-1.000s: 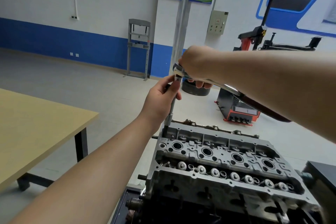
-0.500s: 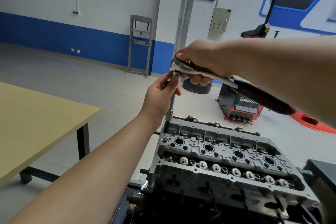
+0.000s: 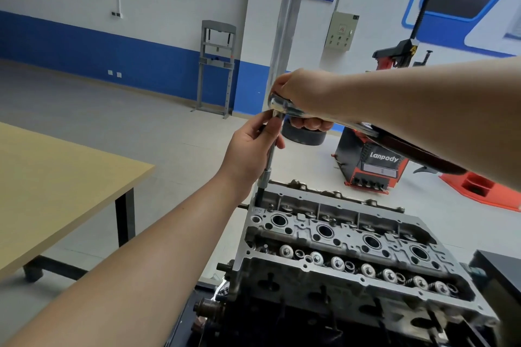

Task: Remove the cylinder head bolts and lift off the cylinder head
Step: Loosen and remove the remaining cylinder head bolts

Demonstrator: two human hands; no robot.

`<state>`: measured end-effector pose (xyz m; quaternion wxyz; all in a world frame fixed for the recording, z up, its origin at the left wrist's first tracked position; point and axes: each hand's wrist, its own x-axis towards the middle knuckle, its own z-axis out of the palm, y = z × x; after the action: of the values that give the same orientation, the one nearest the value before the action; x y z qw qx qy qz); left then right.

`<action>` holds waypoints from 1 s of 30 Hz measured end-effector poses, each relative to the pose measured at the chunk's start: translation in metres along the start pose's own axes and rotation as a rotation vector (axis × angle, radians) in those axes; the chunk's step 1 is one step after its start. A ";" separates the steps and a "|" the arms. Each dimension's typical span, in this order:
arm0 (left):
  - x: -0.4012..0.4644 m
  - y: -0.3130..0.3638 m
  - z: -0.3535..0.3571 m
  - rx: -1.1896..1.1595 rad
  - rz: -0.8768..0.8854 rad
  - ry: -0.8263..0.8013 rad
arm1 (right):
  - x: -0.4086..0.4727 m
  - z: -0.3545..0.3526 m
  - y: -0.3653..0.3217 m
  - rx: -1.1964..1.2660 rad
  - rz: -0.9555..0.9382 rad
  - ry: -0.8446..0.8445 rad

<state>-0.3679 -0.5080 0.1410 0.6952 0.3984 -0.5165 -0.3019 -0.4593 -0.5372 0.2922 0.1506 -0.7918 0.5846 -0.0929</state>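
Note:
The grey cylinder head (image 3: 349,236) sits on the engine block at the lower right, with spark plug wells and valve springs showing. A long extension bar (image 3: 270,159) stands upright with its socket in the head's far left corner. My left hand (image 3: 251,149) grips the upper part of the bar. My right hand (image 3: 303,94) grips the ratchet wrench (image 3: 284,106) at its head on top of the bar. The wrench's dark red handle (image 3: 417,153) runs to the right under my forearm. The bolt under the socket is hidden.
A wooden table (image 3: 56,177) stands to the left. A red and black tyre machine (image 3: 375,160) and a tyre (image 3: 304,135) stand on the floor behind the engine. A dark box (image 3: 499,276) sits at the right edge. A grey press frame (image 3: 217,65) stands by the blue wall.
The wrench handle has swung a little with my right hand. My left hand keeps its grip on the bar, which stays in the same corner.

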 end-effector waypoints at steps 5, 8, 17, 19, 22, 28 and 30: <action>0.006 -0.002 -0.001 0.063 0.043 -0.051 | -0.018 0.007 0.016 -0.764 -0.500 0.406; 0.008 0.002 -0.004 0.141 0.051 -0.073 | -0.021 0.022 0.010 -0.863 -0.432 0.438; 0.000 -0.021 -0.015 0.206 0.016 -0.139 | -0.009 0.043 0.022 -0.621 -0.455 0.743; -0.001 -0.024 -0.013 0.207 0.045 -0.101 | -0.007 0.041 0.022 -0.626 -0.480 0.750; -0.002 -0.027 -0.010 0.159 0.065 -0.066 | -0.005 0.040 0.022 -0.629 -0.497 0.763; -0.004 -0.026 -0.008 0.144 0.054 -0.034 | -0.003 0.040 0.023 -0.627 -0.496 0.791; -0.005 -0.026 -0.008 0.133 0.053 -0.024 | -0.003 0.039 0.023 -0.611 -0.495 0.787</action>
<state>-0.3621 -0.5146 0.1153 0.6689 0.4263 -0.5539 -0.2532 -0.4678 -0.5352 0.2477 -0.3416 -0.8188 0.3938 -0.2405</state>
